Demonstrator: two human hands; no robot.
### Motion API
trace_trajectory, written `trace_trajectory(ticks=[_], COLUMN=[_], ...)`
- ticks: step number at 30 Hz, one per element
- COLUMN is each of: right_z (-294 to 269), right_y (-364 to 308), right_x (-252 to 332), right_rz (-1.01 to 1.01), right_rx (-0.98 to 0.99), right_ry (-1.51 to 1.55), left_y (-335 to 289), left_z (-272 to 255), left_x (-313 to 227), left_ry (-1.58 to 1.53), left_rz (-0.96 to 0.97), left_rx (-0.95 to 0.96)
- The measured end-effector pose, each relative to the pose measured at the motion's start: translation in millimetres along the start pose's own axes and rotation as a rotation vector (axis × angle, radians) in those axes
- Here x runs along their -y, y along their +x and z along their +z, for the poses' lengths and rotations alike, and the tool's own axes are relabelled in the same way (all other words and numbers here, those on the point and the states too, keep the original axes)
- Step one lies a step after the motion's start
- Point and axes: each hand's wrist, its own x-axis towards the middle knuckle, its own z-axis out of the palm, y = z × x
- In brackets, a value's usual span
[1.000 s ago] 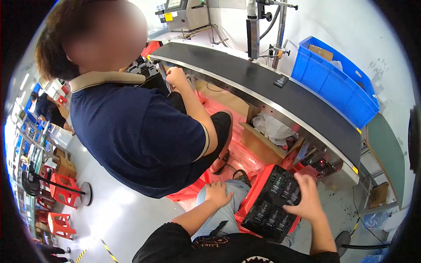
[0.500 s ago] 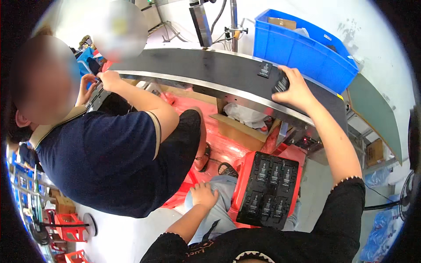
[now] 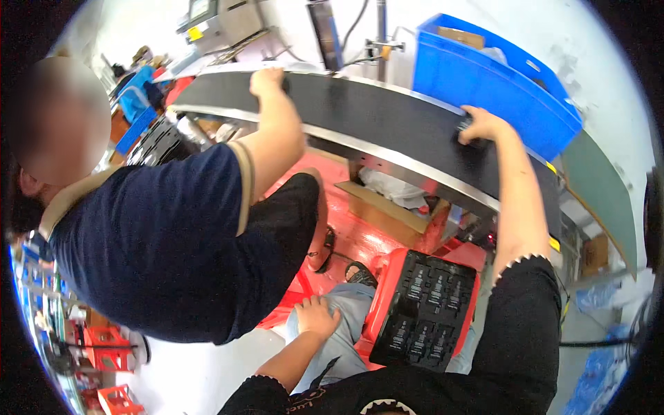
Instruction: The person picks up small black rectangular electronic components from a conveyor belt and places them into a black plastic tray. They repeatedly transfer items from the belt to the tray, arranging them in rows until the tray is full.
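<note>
My right hand (image 3: pixel 486 126) is stretched out over the dark belt (image 3: pixel 387 114), near its far edge beside the blue crate. Its fingers and thumb are closed round a dark flat piece (image 3: pixel 465 128), mostly hidden by the hand; whether it is one or more cannot be told. My left hand (image 3: pixel 318 318) lies on my left thigh, fingers spread, holding nothing. Between my knees a black tray (image 3: pixel 446 314) rests on a red stool (image 3: pixel 380 315). Several flat black pieces (image 3: pixel 437 288) with pale print sit in its pockets.
A seated co-worker at my left has a hand (image 3: pixel 267 81) over the belt, with a dark thing (image 3: pixel 286 84) at its fingers. A large blue crate (image 3: pixel 491 86) stands behind the belt. An open carton (image 3: pixel 384 207) sits below it. Red stools (image 3: pixel 111 346) stand at the lower left.
My right hand has moved toward the belt's far edge. The black piece that lay there is no longer seen apart from it. The co-worker's arm has swung out over the belt.
</note>
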Motion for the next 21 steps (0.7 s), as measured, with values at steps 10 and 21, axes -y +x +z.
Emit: trace_trajectory(ticks=[10, 21], right_z=[-21, 6], right_y=[-40, -72], right_x=[-31, -70], right_rz=[0.192, 0.231], right_rx=[0.028, -0.537], right_ry=[-0.132, -0.127], left_y=[-5, -2], left_z=[-1, -5], left_x=[2, -1], left_ry=[-0.019, -0.074], left_rz=[-0.018, -0.007], left_rx=[0.027, 0.006])
